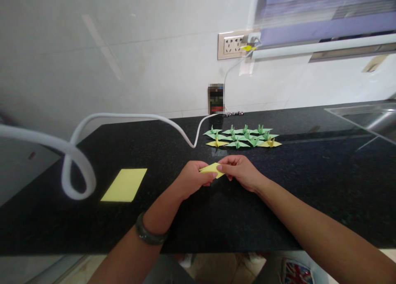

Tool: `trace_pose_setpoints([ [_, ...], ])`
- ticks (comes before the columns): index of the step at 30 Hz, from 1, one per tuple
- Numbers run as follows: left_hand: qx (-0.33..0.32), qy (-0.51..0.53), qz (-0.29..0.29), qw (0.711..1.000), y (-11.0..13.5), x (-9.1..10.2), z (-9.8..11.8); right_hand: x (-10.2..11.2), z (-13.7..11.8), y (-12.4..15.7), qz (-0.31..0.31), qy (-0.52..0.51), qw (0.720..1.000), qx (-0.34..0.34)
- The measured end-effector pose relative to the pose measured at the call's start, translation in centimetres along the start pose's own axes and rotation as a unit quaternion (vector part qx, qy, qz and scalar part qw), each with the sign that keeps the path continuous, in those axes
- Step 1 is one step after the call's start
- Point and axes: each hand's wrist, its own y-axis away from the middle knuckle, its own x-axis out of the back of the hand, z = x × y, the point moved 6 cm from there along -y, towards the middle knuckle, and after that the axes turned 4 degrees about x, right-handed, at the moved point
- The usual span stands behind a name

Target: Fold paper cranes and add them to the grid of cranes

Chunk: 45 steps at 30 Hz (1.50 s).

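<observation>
Between my two hands is a small folded piece of yellow origami paper [213, 167], held just above the dark counter. My left hand [193, 177] pinches its left side, thumb on top. The right side is gripped by my right hand [239, 171], its thumb pressed on the paper and fingers curled beneath. Part of the paper is hidden by the thumbs. Beyond my hands stand several green paper cranes [246, 133] in rows, with a yellow paper crane [217, 143] and another yellow crane [270, 143] in the front row. A stack or sheet of yellow paper [124, 185] lies flat to the left.
A thick white cable [148, 116] loops over the counter [173, 164] at the left. Against the wall leans a phone-like object [216, 98], blurred out, with a thin cord up to a wall socket [233, 45]. A metal sink [371, 114] is at far right.
</observation>
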Motion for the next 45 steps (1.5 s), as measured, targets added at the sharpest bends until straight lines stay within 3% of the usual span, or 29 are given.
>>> trace_pose_setpoints([
  [6, -0.031, 0.109, 0.068, 0.991, -0.5, 0.8, 0.3, 0.2, 0.0, 0.2, 0.044, -0.042, 0.998, 0.008],
  [11, -0.055, 0.151, 0.108, 0.981, -0.8, 1.1, -0.2, -1.3, 0.2, 0.6, -0.005, -0.043, 0.999, -0.005],
  [18, -0.045, 0.143, 0.071, 0.986, -0.6, 0.5, -0.3, -1.7, 0.5, 0.6, -0.008, -0.095, 0.995, -0.011],
  [24, -0.049, 0.117, 0.075, 0.989, -0.4, 0.4, 0.1, -1.7, 0.0, 0.7, -0.021, -0.023, 0.999, 0.007],
  [29, -0.049, 0.107, 0.1, 0.988, -0.5, 0.5, 0.0, -1.4, -0.9, 0.9, 0.002, 0.06, 0.997, 0.045],
  [36, -0.046, 0.132, 0.066, 0.988, -0.5, 0.2, -0.1, -1.1, -1.0, 0.9, 0.029, 0.082, 0.994, 0.069],
  [41, -0.03, 0.191, 0.077, 0.978, -0.6, 0.4, -0.4, 0.1, -1.6, 0.8, 0.12, 0.061, 0.985, 0.11],
  [45, -0.046, 0.178, 0.089, 0.979, -0.7, 0.5, -0.5, -0.2, -1.3, 0.7, 0.092, 0.078, 0.989, 0.088],
])
